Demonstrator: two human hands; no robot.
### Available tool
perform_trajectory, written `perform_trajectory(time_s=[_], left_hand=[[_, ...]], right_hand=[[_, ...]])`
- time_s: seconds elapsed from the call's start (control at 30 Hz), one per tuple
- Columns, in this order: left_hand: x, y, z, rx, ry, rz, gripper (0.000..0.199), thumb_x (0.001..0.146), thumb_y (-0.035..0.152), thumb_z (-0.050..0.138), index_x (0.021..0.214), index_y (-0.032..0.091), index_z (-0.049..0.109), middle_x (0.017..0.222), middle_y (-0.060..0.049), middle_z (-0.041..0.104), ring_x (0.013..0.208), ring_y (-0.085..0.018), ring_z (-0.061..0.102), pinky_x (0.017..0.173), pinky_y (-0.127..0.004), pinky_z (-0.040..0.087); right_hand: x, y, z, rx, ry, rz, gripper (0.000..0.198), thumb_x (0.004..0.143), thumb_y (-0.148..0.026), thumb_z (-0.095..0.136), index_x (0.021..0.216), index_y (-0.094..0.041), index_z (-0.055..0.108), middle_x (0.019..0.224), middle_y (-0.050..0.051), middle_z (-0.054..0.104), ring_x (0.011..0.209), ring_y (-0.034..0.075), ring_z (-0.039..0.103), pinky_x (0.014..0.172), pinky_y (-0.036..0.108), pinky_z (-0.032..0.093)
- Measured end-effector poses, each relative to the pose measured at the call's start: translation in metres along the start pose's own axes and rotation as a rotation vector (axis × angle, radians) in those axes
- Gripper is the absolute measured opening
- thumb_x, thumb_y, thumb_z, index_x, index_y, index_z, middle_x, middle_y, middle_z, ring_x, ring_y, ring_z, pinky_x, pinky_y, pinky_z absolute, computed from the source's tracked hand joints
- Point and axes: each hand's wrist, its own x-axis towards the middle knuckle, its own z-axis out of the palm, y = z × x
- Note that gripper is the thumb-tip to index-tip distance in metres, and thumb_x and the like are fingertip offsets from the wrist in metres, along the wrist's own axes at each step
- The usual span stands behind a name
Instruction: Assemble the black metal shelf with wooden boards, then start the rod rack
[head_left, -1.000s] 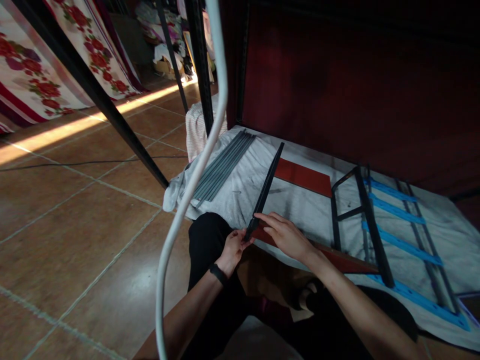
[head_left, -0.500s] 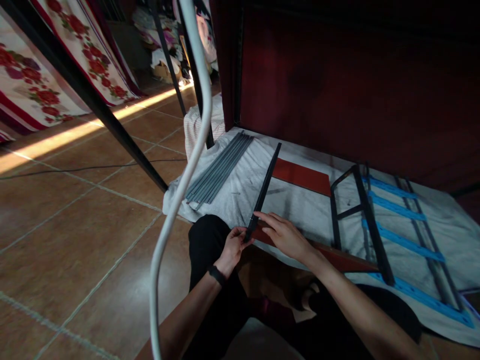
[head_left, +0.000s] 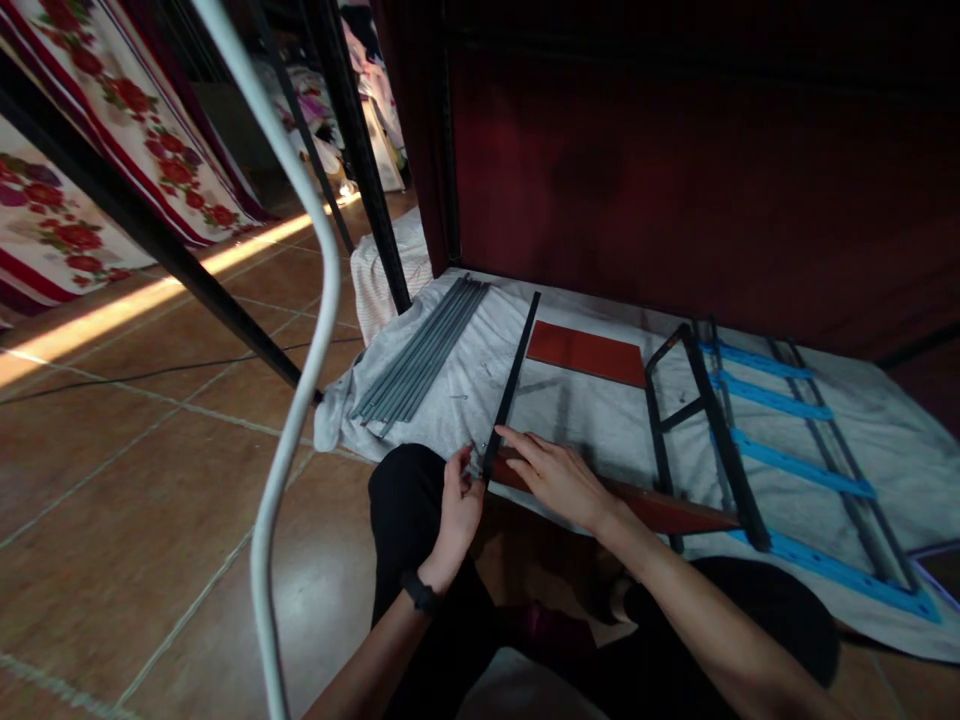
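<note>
A long black metal bar (head_left: 514, 382) runs away from me over the grey cloth, its near end between my hands. My left hand (head_left: 460, 510) is beside that near end, thumb and index finger apart, with a small shiny screw (head_left: 484, 445) close to the fingertips. From the other side, my right hand (head_left: 559, 482) reaches in with fingers stretched out, fingertips against the bar. Right of the bar lie a reddish-brown board (head_left: 586, 352) and a second brown board (head_left: 660, 510), partly under my right forearm. A black frame (head_left: 718, 430) stands at the boards' right end.
Grey tubes (head_left: 424, 355) lie bundled on the cloth (head_left: 592, 415) at left. Blue slatted strips with dark rods (head_left: 802, 465) lie at right. A white cable (head_left: 300, 380) hangs across the near left. A dark slanted pole (head_left: 187, 260) and a dark red panel (head_left: 675, 200) border the area.
The view has shifted slightly. The black bar's near end has gone down toward the cloth and brown board. My left fingers have loosened from it and spread; my right fingertips stay at the bar.
</note>
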Motion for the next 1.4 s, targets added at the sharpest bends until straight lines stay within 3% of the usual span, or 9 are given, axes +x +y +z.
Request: perform_trajectory(time_s=[0.2,0.33,0.5,0.67,0.8,0.93,1.1,1.27,1.4], left_hand=[[-0.008,0.043,0.005,0.052,-0.043,0.27,0.074,0.081,0.015,0.056,0.148,0.029,0.028,0.152,-0.011,0.037,0.14,-0.023,0.04,0.113,-0.043,0.038],[-0.008,0.068,0.001,0.357,0.0,0.582,0.072,0.083,0.018,0.061,0.148,0.027,0.032,0.153,-0.012,0.032,0.144,-0.029,0.03,0.119,-0.051,0.027],[0.004,0.097,0.004,0.635,-0.117,0.93,0.065,0.083,0.022,0.066,0.144,0.025,0.041,0.153,-0.014,0.033,0.145,-0.034,0.029,0.118,-0.056,0.026],[0.02,0.105,0.017,0.778,-0.19,1.027,0.053,0.086,0.027,0.065,0.137,0.022,0.049,0.149,-0.017,0.04,0.141,-0.035,0.037,0.115,-0.056,0.029],[0.019,0.108,0.024,0.919,-0.26,1.078,0.039,0.09,0.029,0.06,0.128,0.021,0.056,0.143,-0.017,0.048,0.139,-0.035,0.041,0.117,-0.059,0.02],[0.009,0.117,0.038,0.983,-0.31,1.174,0.042,0.089,0.032,0.062,0.13,0.024,0.056,0.141,-0.015,0.053,0.136,-0.034,0.045,0.119,-0.061,0.012],[-0.006,0.125,0.076,0.973,-0.569,1.191,0.051,0.092,0.036,0.056,0.141,0.029,0.046,0.139,-0.011,0.056,0.129,-0.029,0.052,0.115,-0.052,0.031],[-0.025,0.127,0.138,1.041,-0.772,1.154,0.054,0.095,0.039,0.051,0.145,0.024,0.042,0.136,-0.012,0.06,0.122,-0.027,0.058,0.106,-0.043,0.042],[-0.037,0.13,0.185,1.128,-0.953,0.977,0.046,0.098,0.038,0.046,0.141,0.023,0.047,0.124,-0.01,0.068,0.107,-0.025,0.066,0.092,-0.037,0.049]], right_hand=[[-0.026,0.003,-0.003,-0.102,0.2,-0.051,0.05,0.098,-0.023,0.047,0.147,-0.024,0.041,0.129,0.009,0.062,0.114,0.023,0.062,0.1,0.041,0.051],[-0.081,0.012,0.007,-0.017,0.457,-0.003,0.043,0.098,-0.017,0.044,0.14,-0.026,0.05,0.13,0.008,0.061,0.12,0.019,0.058,0.106,0.037,0.047],[-0.177,0.044,0.048,0.219,0.775,0.393,0.031,0.097,-0.02,0.045,0.122,-0.026,0.063,0.113,0.007,0.067,0.107,0.018,0.064,0.094,0.033,0.053],[-0.261,0.112,0.076,0.359,1.005,0.845,0.03,0.091,-0.031,0.051,0.116,-0.019,0.064,0.114,0.012,0.065,0.101,0.023,0.065,0.092,0.042,0.054],[-0.281,0.16,0.082,0.533,0.993,0.888,0.033,0.085,-0.031,0.054,0.113,-0.018,0.064,0.114,0.012,0.067,0.102,0.023,0.066,0.097,0.044,0.051],[-0.26,0.178,0.078,0.491,0.893,0.835,0.025,0.085,-0.024,0.049,0.102,-0.019,0.066,0.108,0.011,0.07,0.101,0.023,0.066,0.095,0.041,0.051],[-0.237,0.177,0.07,0.297,0.634,0.837,0.026,0.085,-0.009,0.043,0.092,-0.017,0.067,0.1,0.01,0.069,0.093,0.02,0.067,0.088,0.033,0.051],[-0.236,0.186,0.07,0.471,0.648,0.824,0.022,0.085,-0.012,0.046,0.086,-0.018,0.067,0.083,0.006,0.07,0.08,0.02,0.067,0.075,0.029,0.052],[-0.235,0.193,0.076,0.658,0.694,0.861,0.02,0.085,-0.017,0.047,0.086,-0.018,0.068,0.077,0.004,0.07,0.071,0.019,0.068,0.066,0.027,0.052]])
